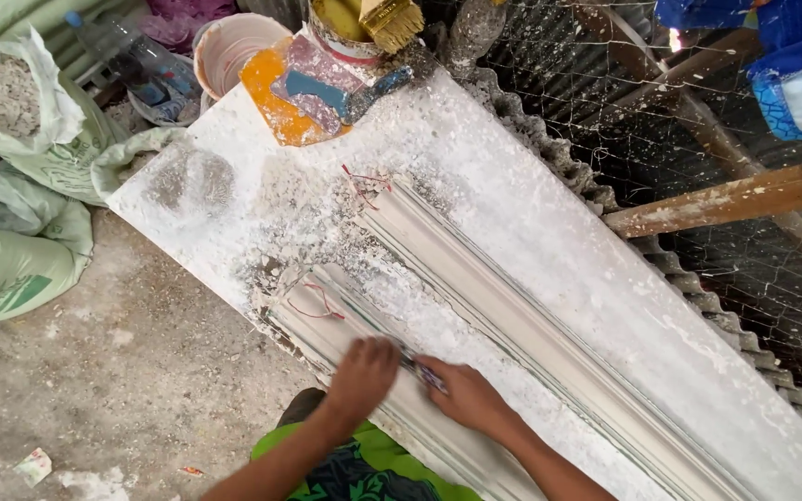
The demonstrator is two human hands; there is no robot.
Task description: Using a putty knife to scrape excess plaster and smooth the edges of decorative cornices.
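two hands (415, 380), perhaps gripping; two mouldings (531, 325)

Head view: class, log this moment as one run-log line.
left hand: on near moulding | right hand: holds thin tool on it | far moulding: untouched | table: plaster-dusted

A long white plaster cornice moulding (345, 325), ridged along its length, lies flat on the dusty white workbench, running diagonally from the centre left of the frame toward the bottom right. Thin red wire loops show at its upper end. A small, slim tool (420, 369) with a dark, blurred tip rests against the moulding's top surface in the lower centre of the frame.
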